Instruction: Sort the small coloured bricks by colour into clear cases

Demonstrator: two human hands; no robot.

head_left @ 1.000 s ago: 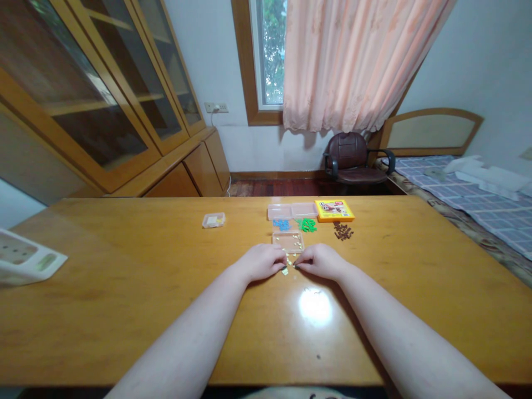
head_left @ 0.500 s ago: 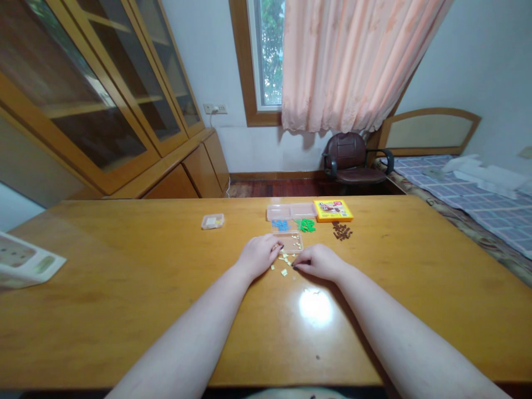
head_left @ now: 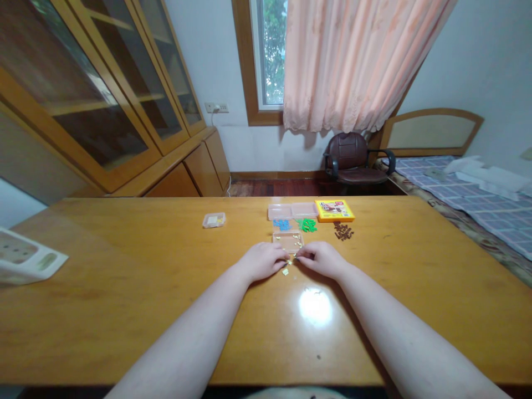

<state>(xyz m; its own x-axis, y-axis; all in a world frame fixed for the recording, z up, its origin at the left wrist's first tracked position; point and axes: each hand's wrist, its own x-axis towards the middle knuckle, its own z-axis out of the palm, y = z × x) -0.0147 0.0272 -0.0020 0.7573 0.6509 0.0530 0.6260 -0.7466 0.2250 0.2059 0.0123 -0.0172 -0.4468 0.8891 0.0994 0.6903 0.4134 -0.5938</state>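
Observation:
My left hand (head_left: 264, 261) rests on the table at the near left corner of a shallow clear plastic tray (head_left: 282, 249). Its fingers are bent together over small pale yellow pieces (head_left: 290, 262); what they pinch is hidden. Opposite it, my right hand (head_left: 322, 258) has thumb and forefinger pinched close to the same pieces, and the fingertips hide any piece between them. A few pale pieces lie inside the tray, mostly along its right side. One pale yellow piece (head_left: 285, 272) lies on the table just below the fingertips.
Behind the tray are piles of blue pieces (head_left: 282, 225) and green pieces (head_left: 307, 225), then an open clear case (head_left: 305, 210). A yellow box (head_left: 334, 211) and brown pieces (head_left: 343, 231) are to the right. A small clear box (head_left: 214, 220) and white power strip (head_left: 29, 257) are left.
My left hand has moved right and toward me, off the tray. More pale pieces show at the tray's left; fewer lie loose on the table. My right hand has shifted slightly away from me.

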